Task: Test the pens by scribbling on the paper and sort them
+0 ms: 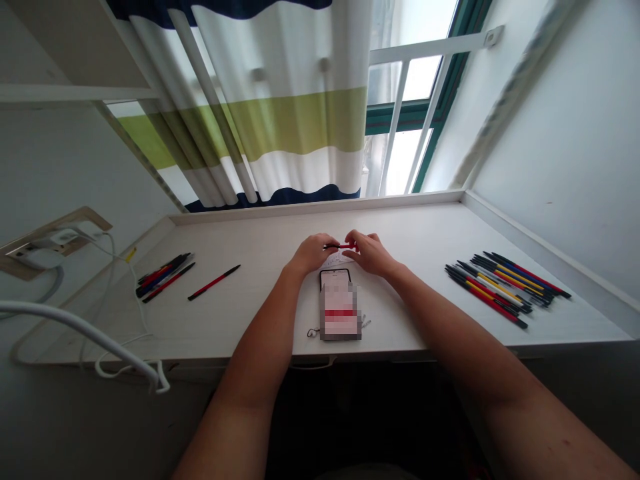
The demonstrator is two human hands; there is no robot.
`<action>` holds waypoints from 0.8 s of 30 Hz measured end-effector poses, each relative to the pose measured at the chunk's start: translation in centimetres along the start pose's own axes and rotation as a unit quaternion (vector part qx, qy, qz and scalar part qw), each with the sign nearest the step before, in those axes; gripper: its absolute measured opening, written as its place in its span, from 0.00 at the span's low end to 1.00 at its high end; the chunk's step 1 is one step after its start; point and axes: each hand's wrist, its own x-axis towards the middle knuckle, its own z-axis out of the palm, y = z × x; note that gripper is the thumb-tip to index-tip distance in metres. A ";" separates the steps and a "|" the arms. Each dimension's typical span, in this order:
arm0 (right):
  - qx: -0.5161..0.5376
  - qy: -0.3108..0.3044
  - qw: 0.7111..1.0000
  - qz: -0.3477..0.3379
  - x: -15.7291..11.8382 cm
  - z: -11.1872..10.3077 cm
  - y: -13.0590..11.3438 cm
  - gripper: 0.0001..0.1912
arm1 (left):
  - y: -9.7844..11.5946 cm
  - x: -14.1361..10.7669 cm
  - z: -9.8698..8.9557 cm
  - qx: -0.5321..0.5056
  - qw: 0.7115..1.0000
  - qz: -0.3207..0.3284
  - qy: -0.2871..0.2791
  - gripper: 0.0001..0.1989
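Observation:
A red and black pen [345, 247] is held level between my two hands, above the middle of the white desk. My left hand [316, 252] is closed on its black end, and my right hand [369, 252] pinches the red part. Beneath the hands lies a small piece of white paper with marks [334, 259], partly covered. Just nearer to me rests a phone [340, 303] with a lit screen, partly blurred. Whether the pen is in one piece or two between my fingers is too small to tell.
On the right of the desk [270, 320] lies a spread pile of pens [505, 283]. At the left are a smaller pile of pens [165, 277] and one separate red and black pen [214, 283]. White cables [125, 280] run from a wall socket [30, 257]. A raised ledge borders the desk.

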 end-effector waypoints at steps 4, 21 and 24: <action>-0.021 -0.006 1.000 -0.008 0.0 -0.3 0.0 0.13 | 0.1 0.0 0.0 -0.003 1.000 -0.001 -0.001 0.10; -0.054 -0.010 0.998 -0.031 -0.4 -1.3 -0.1 0.15 | 0.1 -0.1 0.0 -0.028 1.000 0.005 0.001 0.10; -0.058 -0.004 0.998 -0.031 -0.4 -1.3 0.0 0.18 | 0.0 -0.1 0.0 -0.046 0.999 0.004 0.002 0.10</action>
